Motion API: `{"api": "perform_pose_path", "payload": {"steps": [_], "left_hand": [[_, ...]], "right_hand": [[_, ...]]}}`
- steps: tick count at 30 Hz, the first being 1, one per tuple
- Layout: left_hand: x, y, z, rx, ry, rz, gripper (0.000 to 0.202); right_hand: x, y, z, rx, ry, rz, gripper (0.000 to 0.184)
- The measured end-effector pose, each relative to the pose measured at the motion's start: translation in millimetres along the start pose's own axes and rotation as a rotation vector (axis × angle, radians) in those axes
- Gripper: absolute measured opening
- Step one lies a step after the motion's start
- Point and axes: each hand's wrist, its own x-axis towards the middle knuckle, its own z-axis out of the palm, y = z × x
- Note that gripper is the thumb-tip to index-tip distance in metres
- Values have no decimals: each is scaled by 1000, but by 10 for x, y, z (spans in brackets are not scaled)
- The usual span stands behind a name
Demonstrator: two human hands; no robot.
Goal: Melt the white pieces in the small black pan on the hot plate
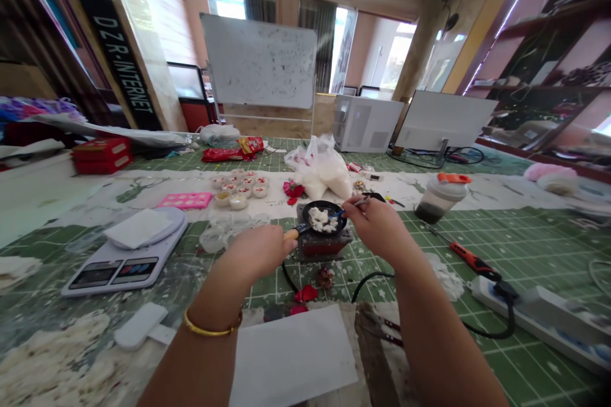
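Note:
My left hand (260, 251) is closed round the wooden handle of a small black pan (324, 216). The pan sits on a little grey and red heater (324, 243) and holds white wax flakes (322, 219). My right hand (377, 219) pinches a thin stirring tool (351, 206) whose tip reaches into the flakes. A gold bangle (212, 329) is on my left wrist.
A white kitchen scale (124, 254) stands at the left, with small filled cups (241, 189) and a pink mould (187, 200) behind. A plastic bag of white flakes (322, 168), a lidded cup (442, 196), a red-handled tool (470, 257), a power strip (544, 311) and white paper (293, 356) surround the heater.

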Motion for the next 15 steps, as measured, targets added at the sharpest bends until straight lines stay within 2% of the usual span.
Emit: {"api": "perform_pose_path", "payload": {"steps": [3,7,11,15], "left_hand": [[-9,6,-4,9,10,4,42],[-20,9,-18,-10,7,5,42],[-23,19,-33,-2,2,-2,43],[-27,26,-39,-1,-3,-12,43]], "right_hand": [[4,-35,12,58,35,-13,32],[24,-72,56,20,-44,-44,32],[41,-75,108,54,47,-11,32],[46,-89,149,68,13,-98,28]]}}
